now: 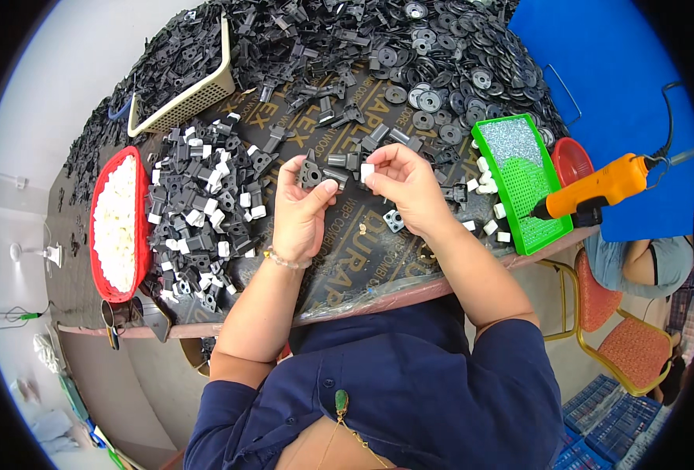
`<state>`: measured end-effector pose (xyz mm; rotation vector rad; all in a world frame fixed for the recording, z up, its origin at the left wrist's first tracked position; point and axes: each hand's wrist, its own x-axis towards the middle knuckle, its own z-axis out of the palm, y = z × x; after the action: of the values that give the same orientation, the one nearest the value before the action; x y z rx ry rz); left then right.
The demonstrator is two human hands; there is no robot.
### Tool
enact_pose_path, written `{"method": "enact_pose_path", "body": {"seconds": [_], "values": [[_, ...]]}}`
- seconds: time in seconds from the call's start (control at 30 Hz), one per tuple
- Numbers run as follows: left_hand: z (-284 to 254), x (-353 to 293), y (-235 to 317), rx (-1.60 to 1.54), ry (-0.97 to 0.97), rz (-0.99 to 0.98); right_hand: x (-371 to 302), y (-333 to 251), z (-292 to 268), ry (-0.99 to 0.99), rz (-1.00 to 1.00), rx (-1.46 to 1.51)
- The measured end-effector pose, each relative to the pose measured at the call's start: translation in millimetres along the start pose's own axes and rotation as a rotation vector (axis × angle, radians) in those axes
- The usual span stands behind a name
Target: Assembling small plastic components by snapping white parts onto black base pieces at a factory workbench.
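Note:
My left hand (298, 219) is closed around a black plastic bracket (312, 173) with a holed plate and a short round stem that points right. Across from it, my right hand (409, 192) pinches a small white plastic cap (367, 170) between thumb and fingers. A small gap separates the cap from the stem. Other black brackets (378, 138) lie just beyond my fingertips, and one holed plate (394, 221) rests under my right wrist. To the left spreads a heap of black brackets fitted with white caps (206, 207).
A red basket (141, 235) holds white caps at the left; a beige basket (182, 117) of black parts stands behind it. Black discs (441, 86) pile up at the back. On the right are a green tray (555, 176) of small screws, a red bowl (572, 160) and a hanging orange electric screwdriver (597, 188).

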<state>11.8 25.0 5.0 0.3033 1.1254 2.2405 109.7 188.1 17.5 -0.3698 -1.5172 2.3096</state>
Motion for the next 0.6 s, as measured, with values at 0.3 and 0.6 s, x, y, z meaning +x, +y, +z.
{"method": "enact_pose_path", "body": {"seconds": [0.3, 0.6], "values": [[11.7, -4.8, -3.8, 0.137, 0.015, 0.093, 0.7, 5.4, -3.1, -0.179, 0.147, 0.068], [10.3, -8.3, 8.3, -0.135, -0.241, -0.268, 2.8, -0.7, 0.5, -0.280, -0.221, -0.270]]}}
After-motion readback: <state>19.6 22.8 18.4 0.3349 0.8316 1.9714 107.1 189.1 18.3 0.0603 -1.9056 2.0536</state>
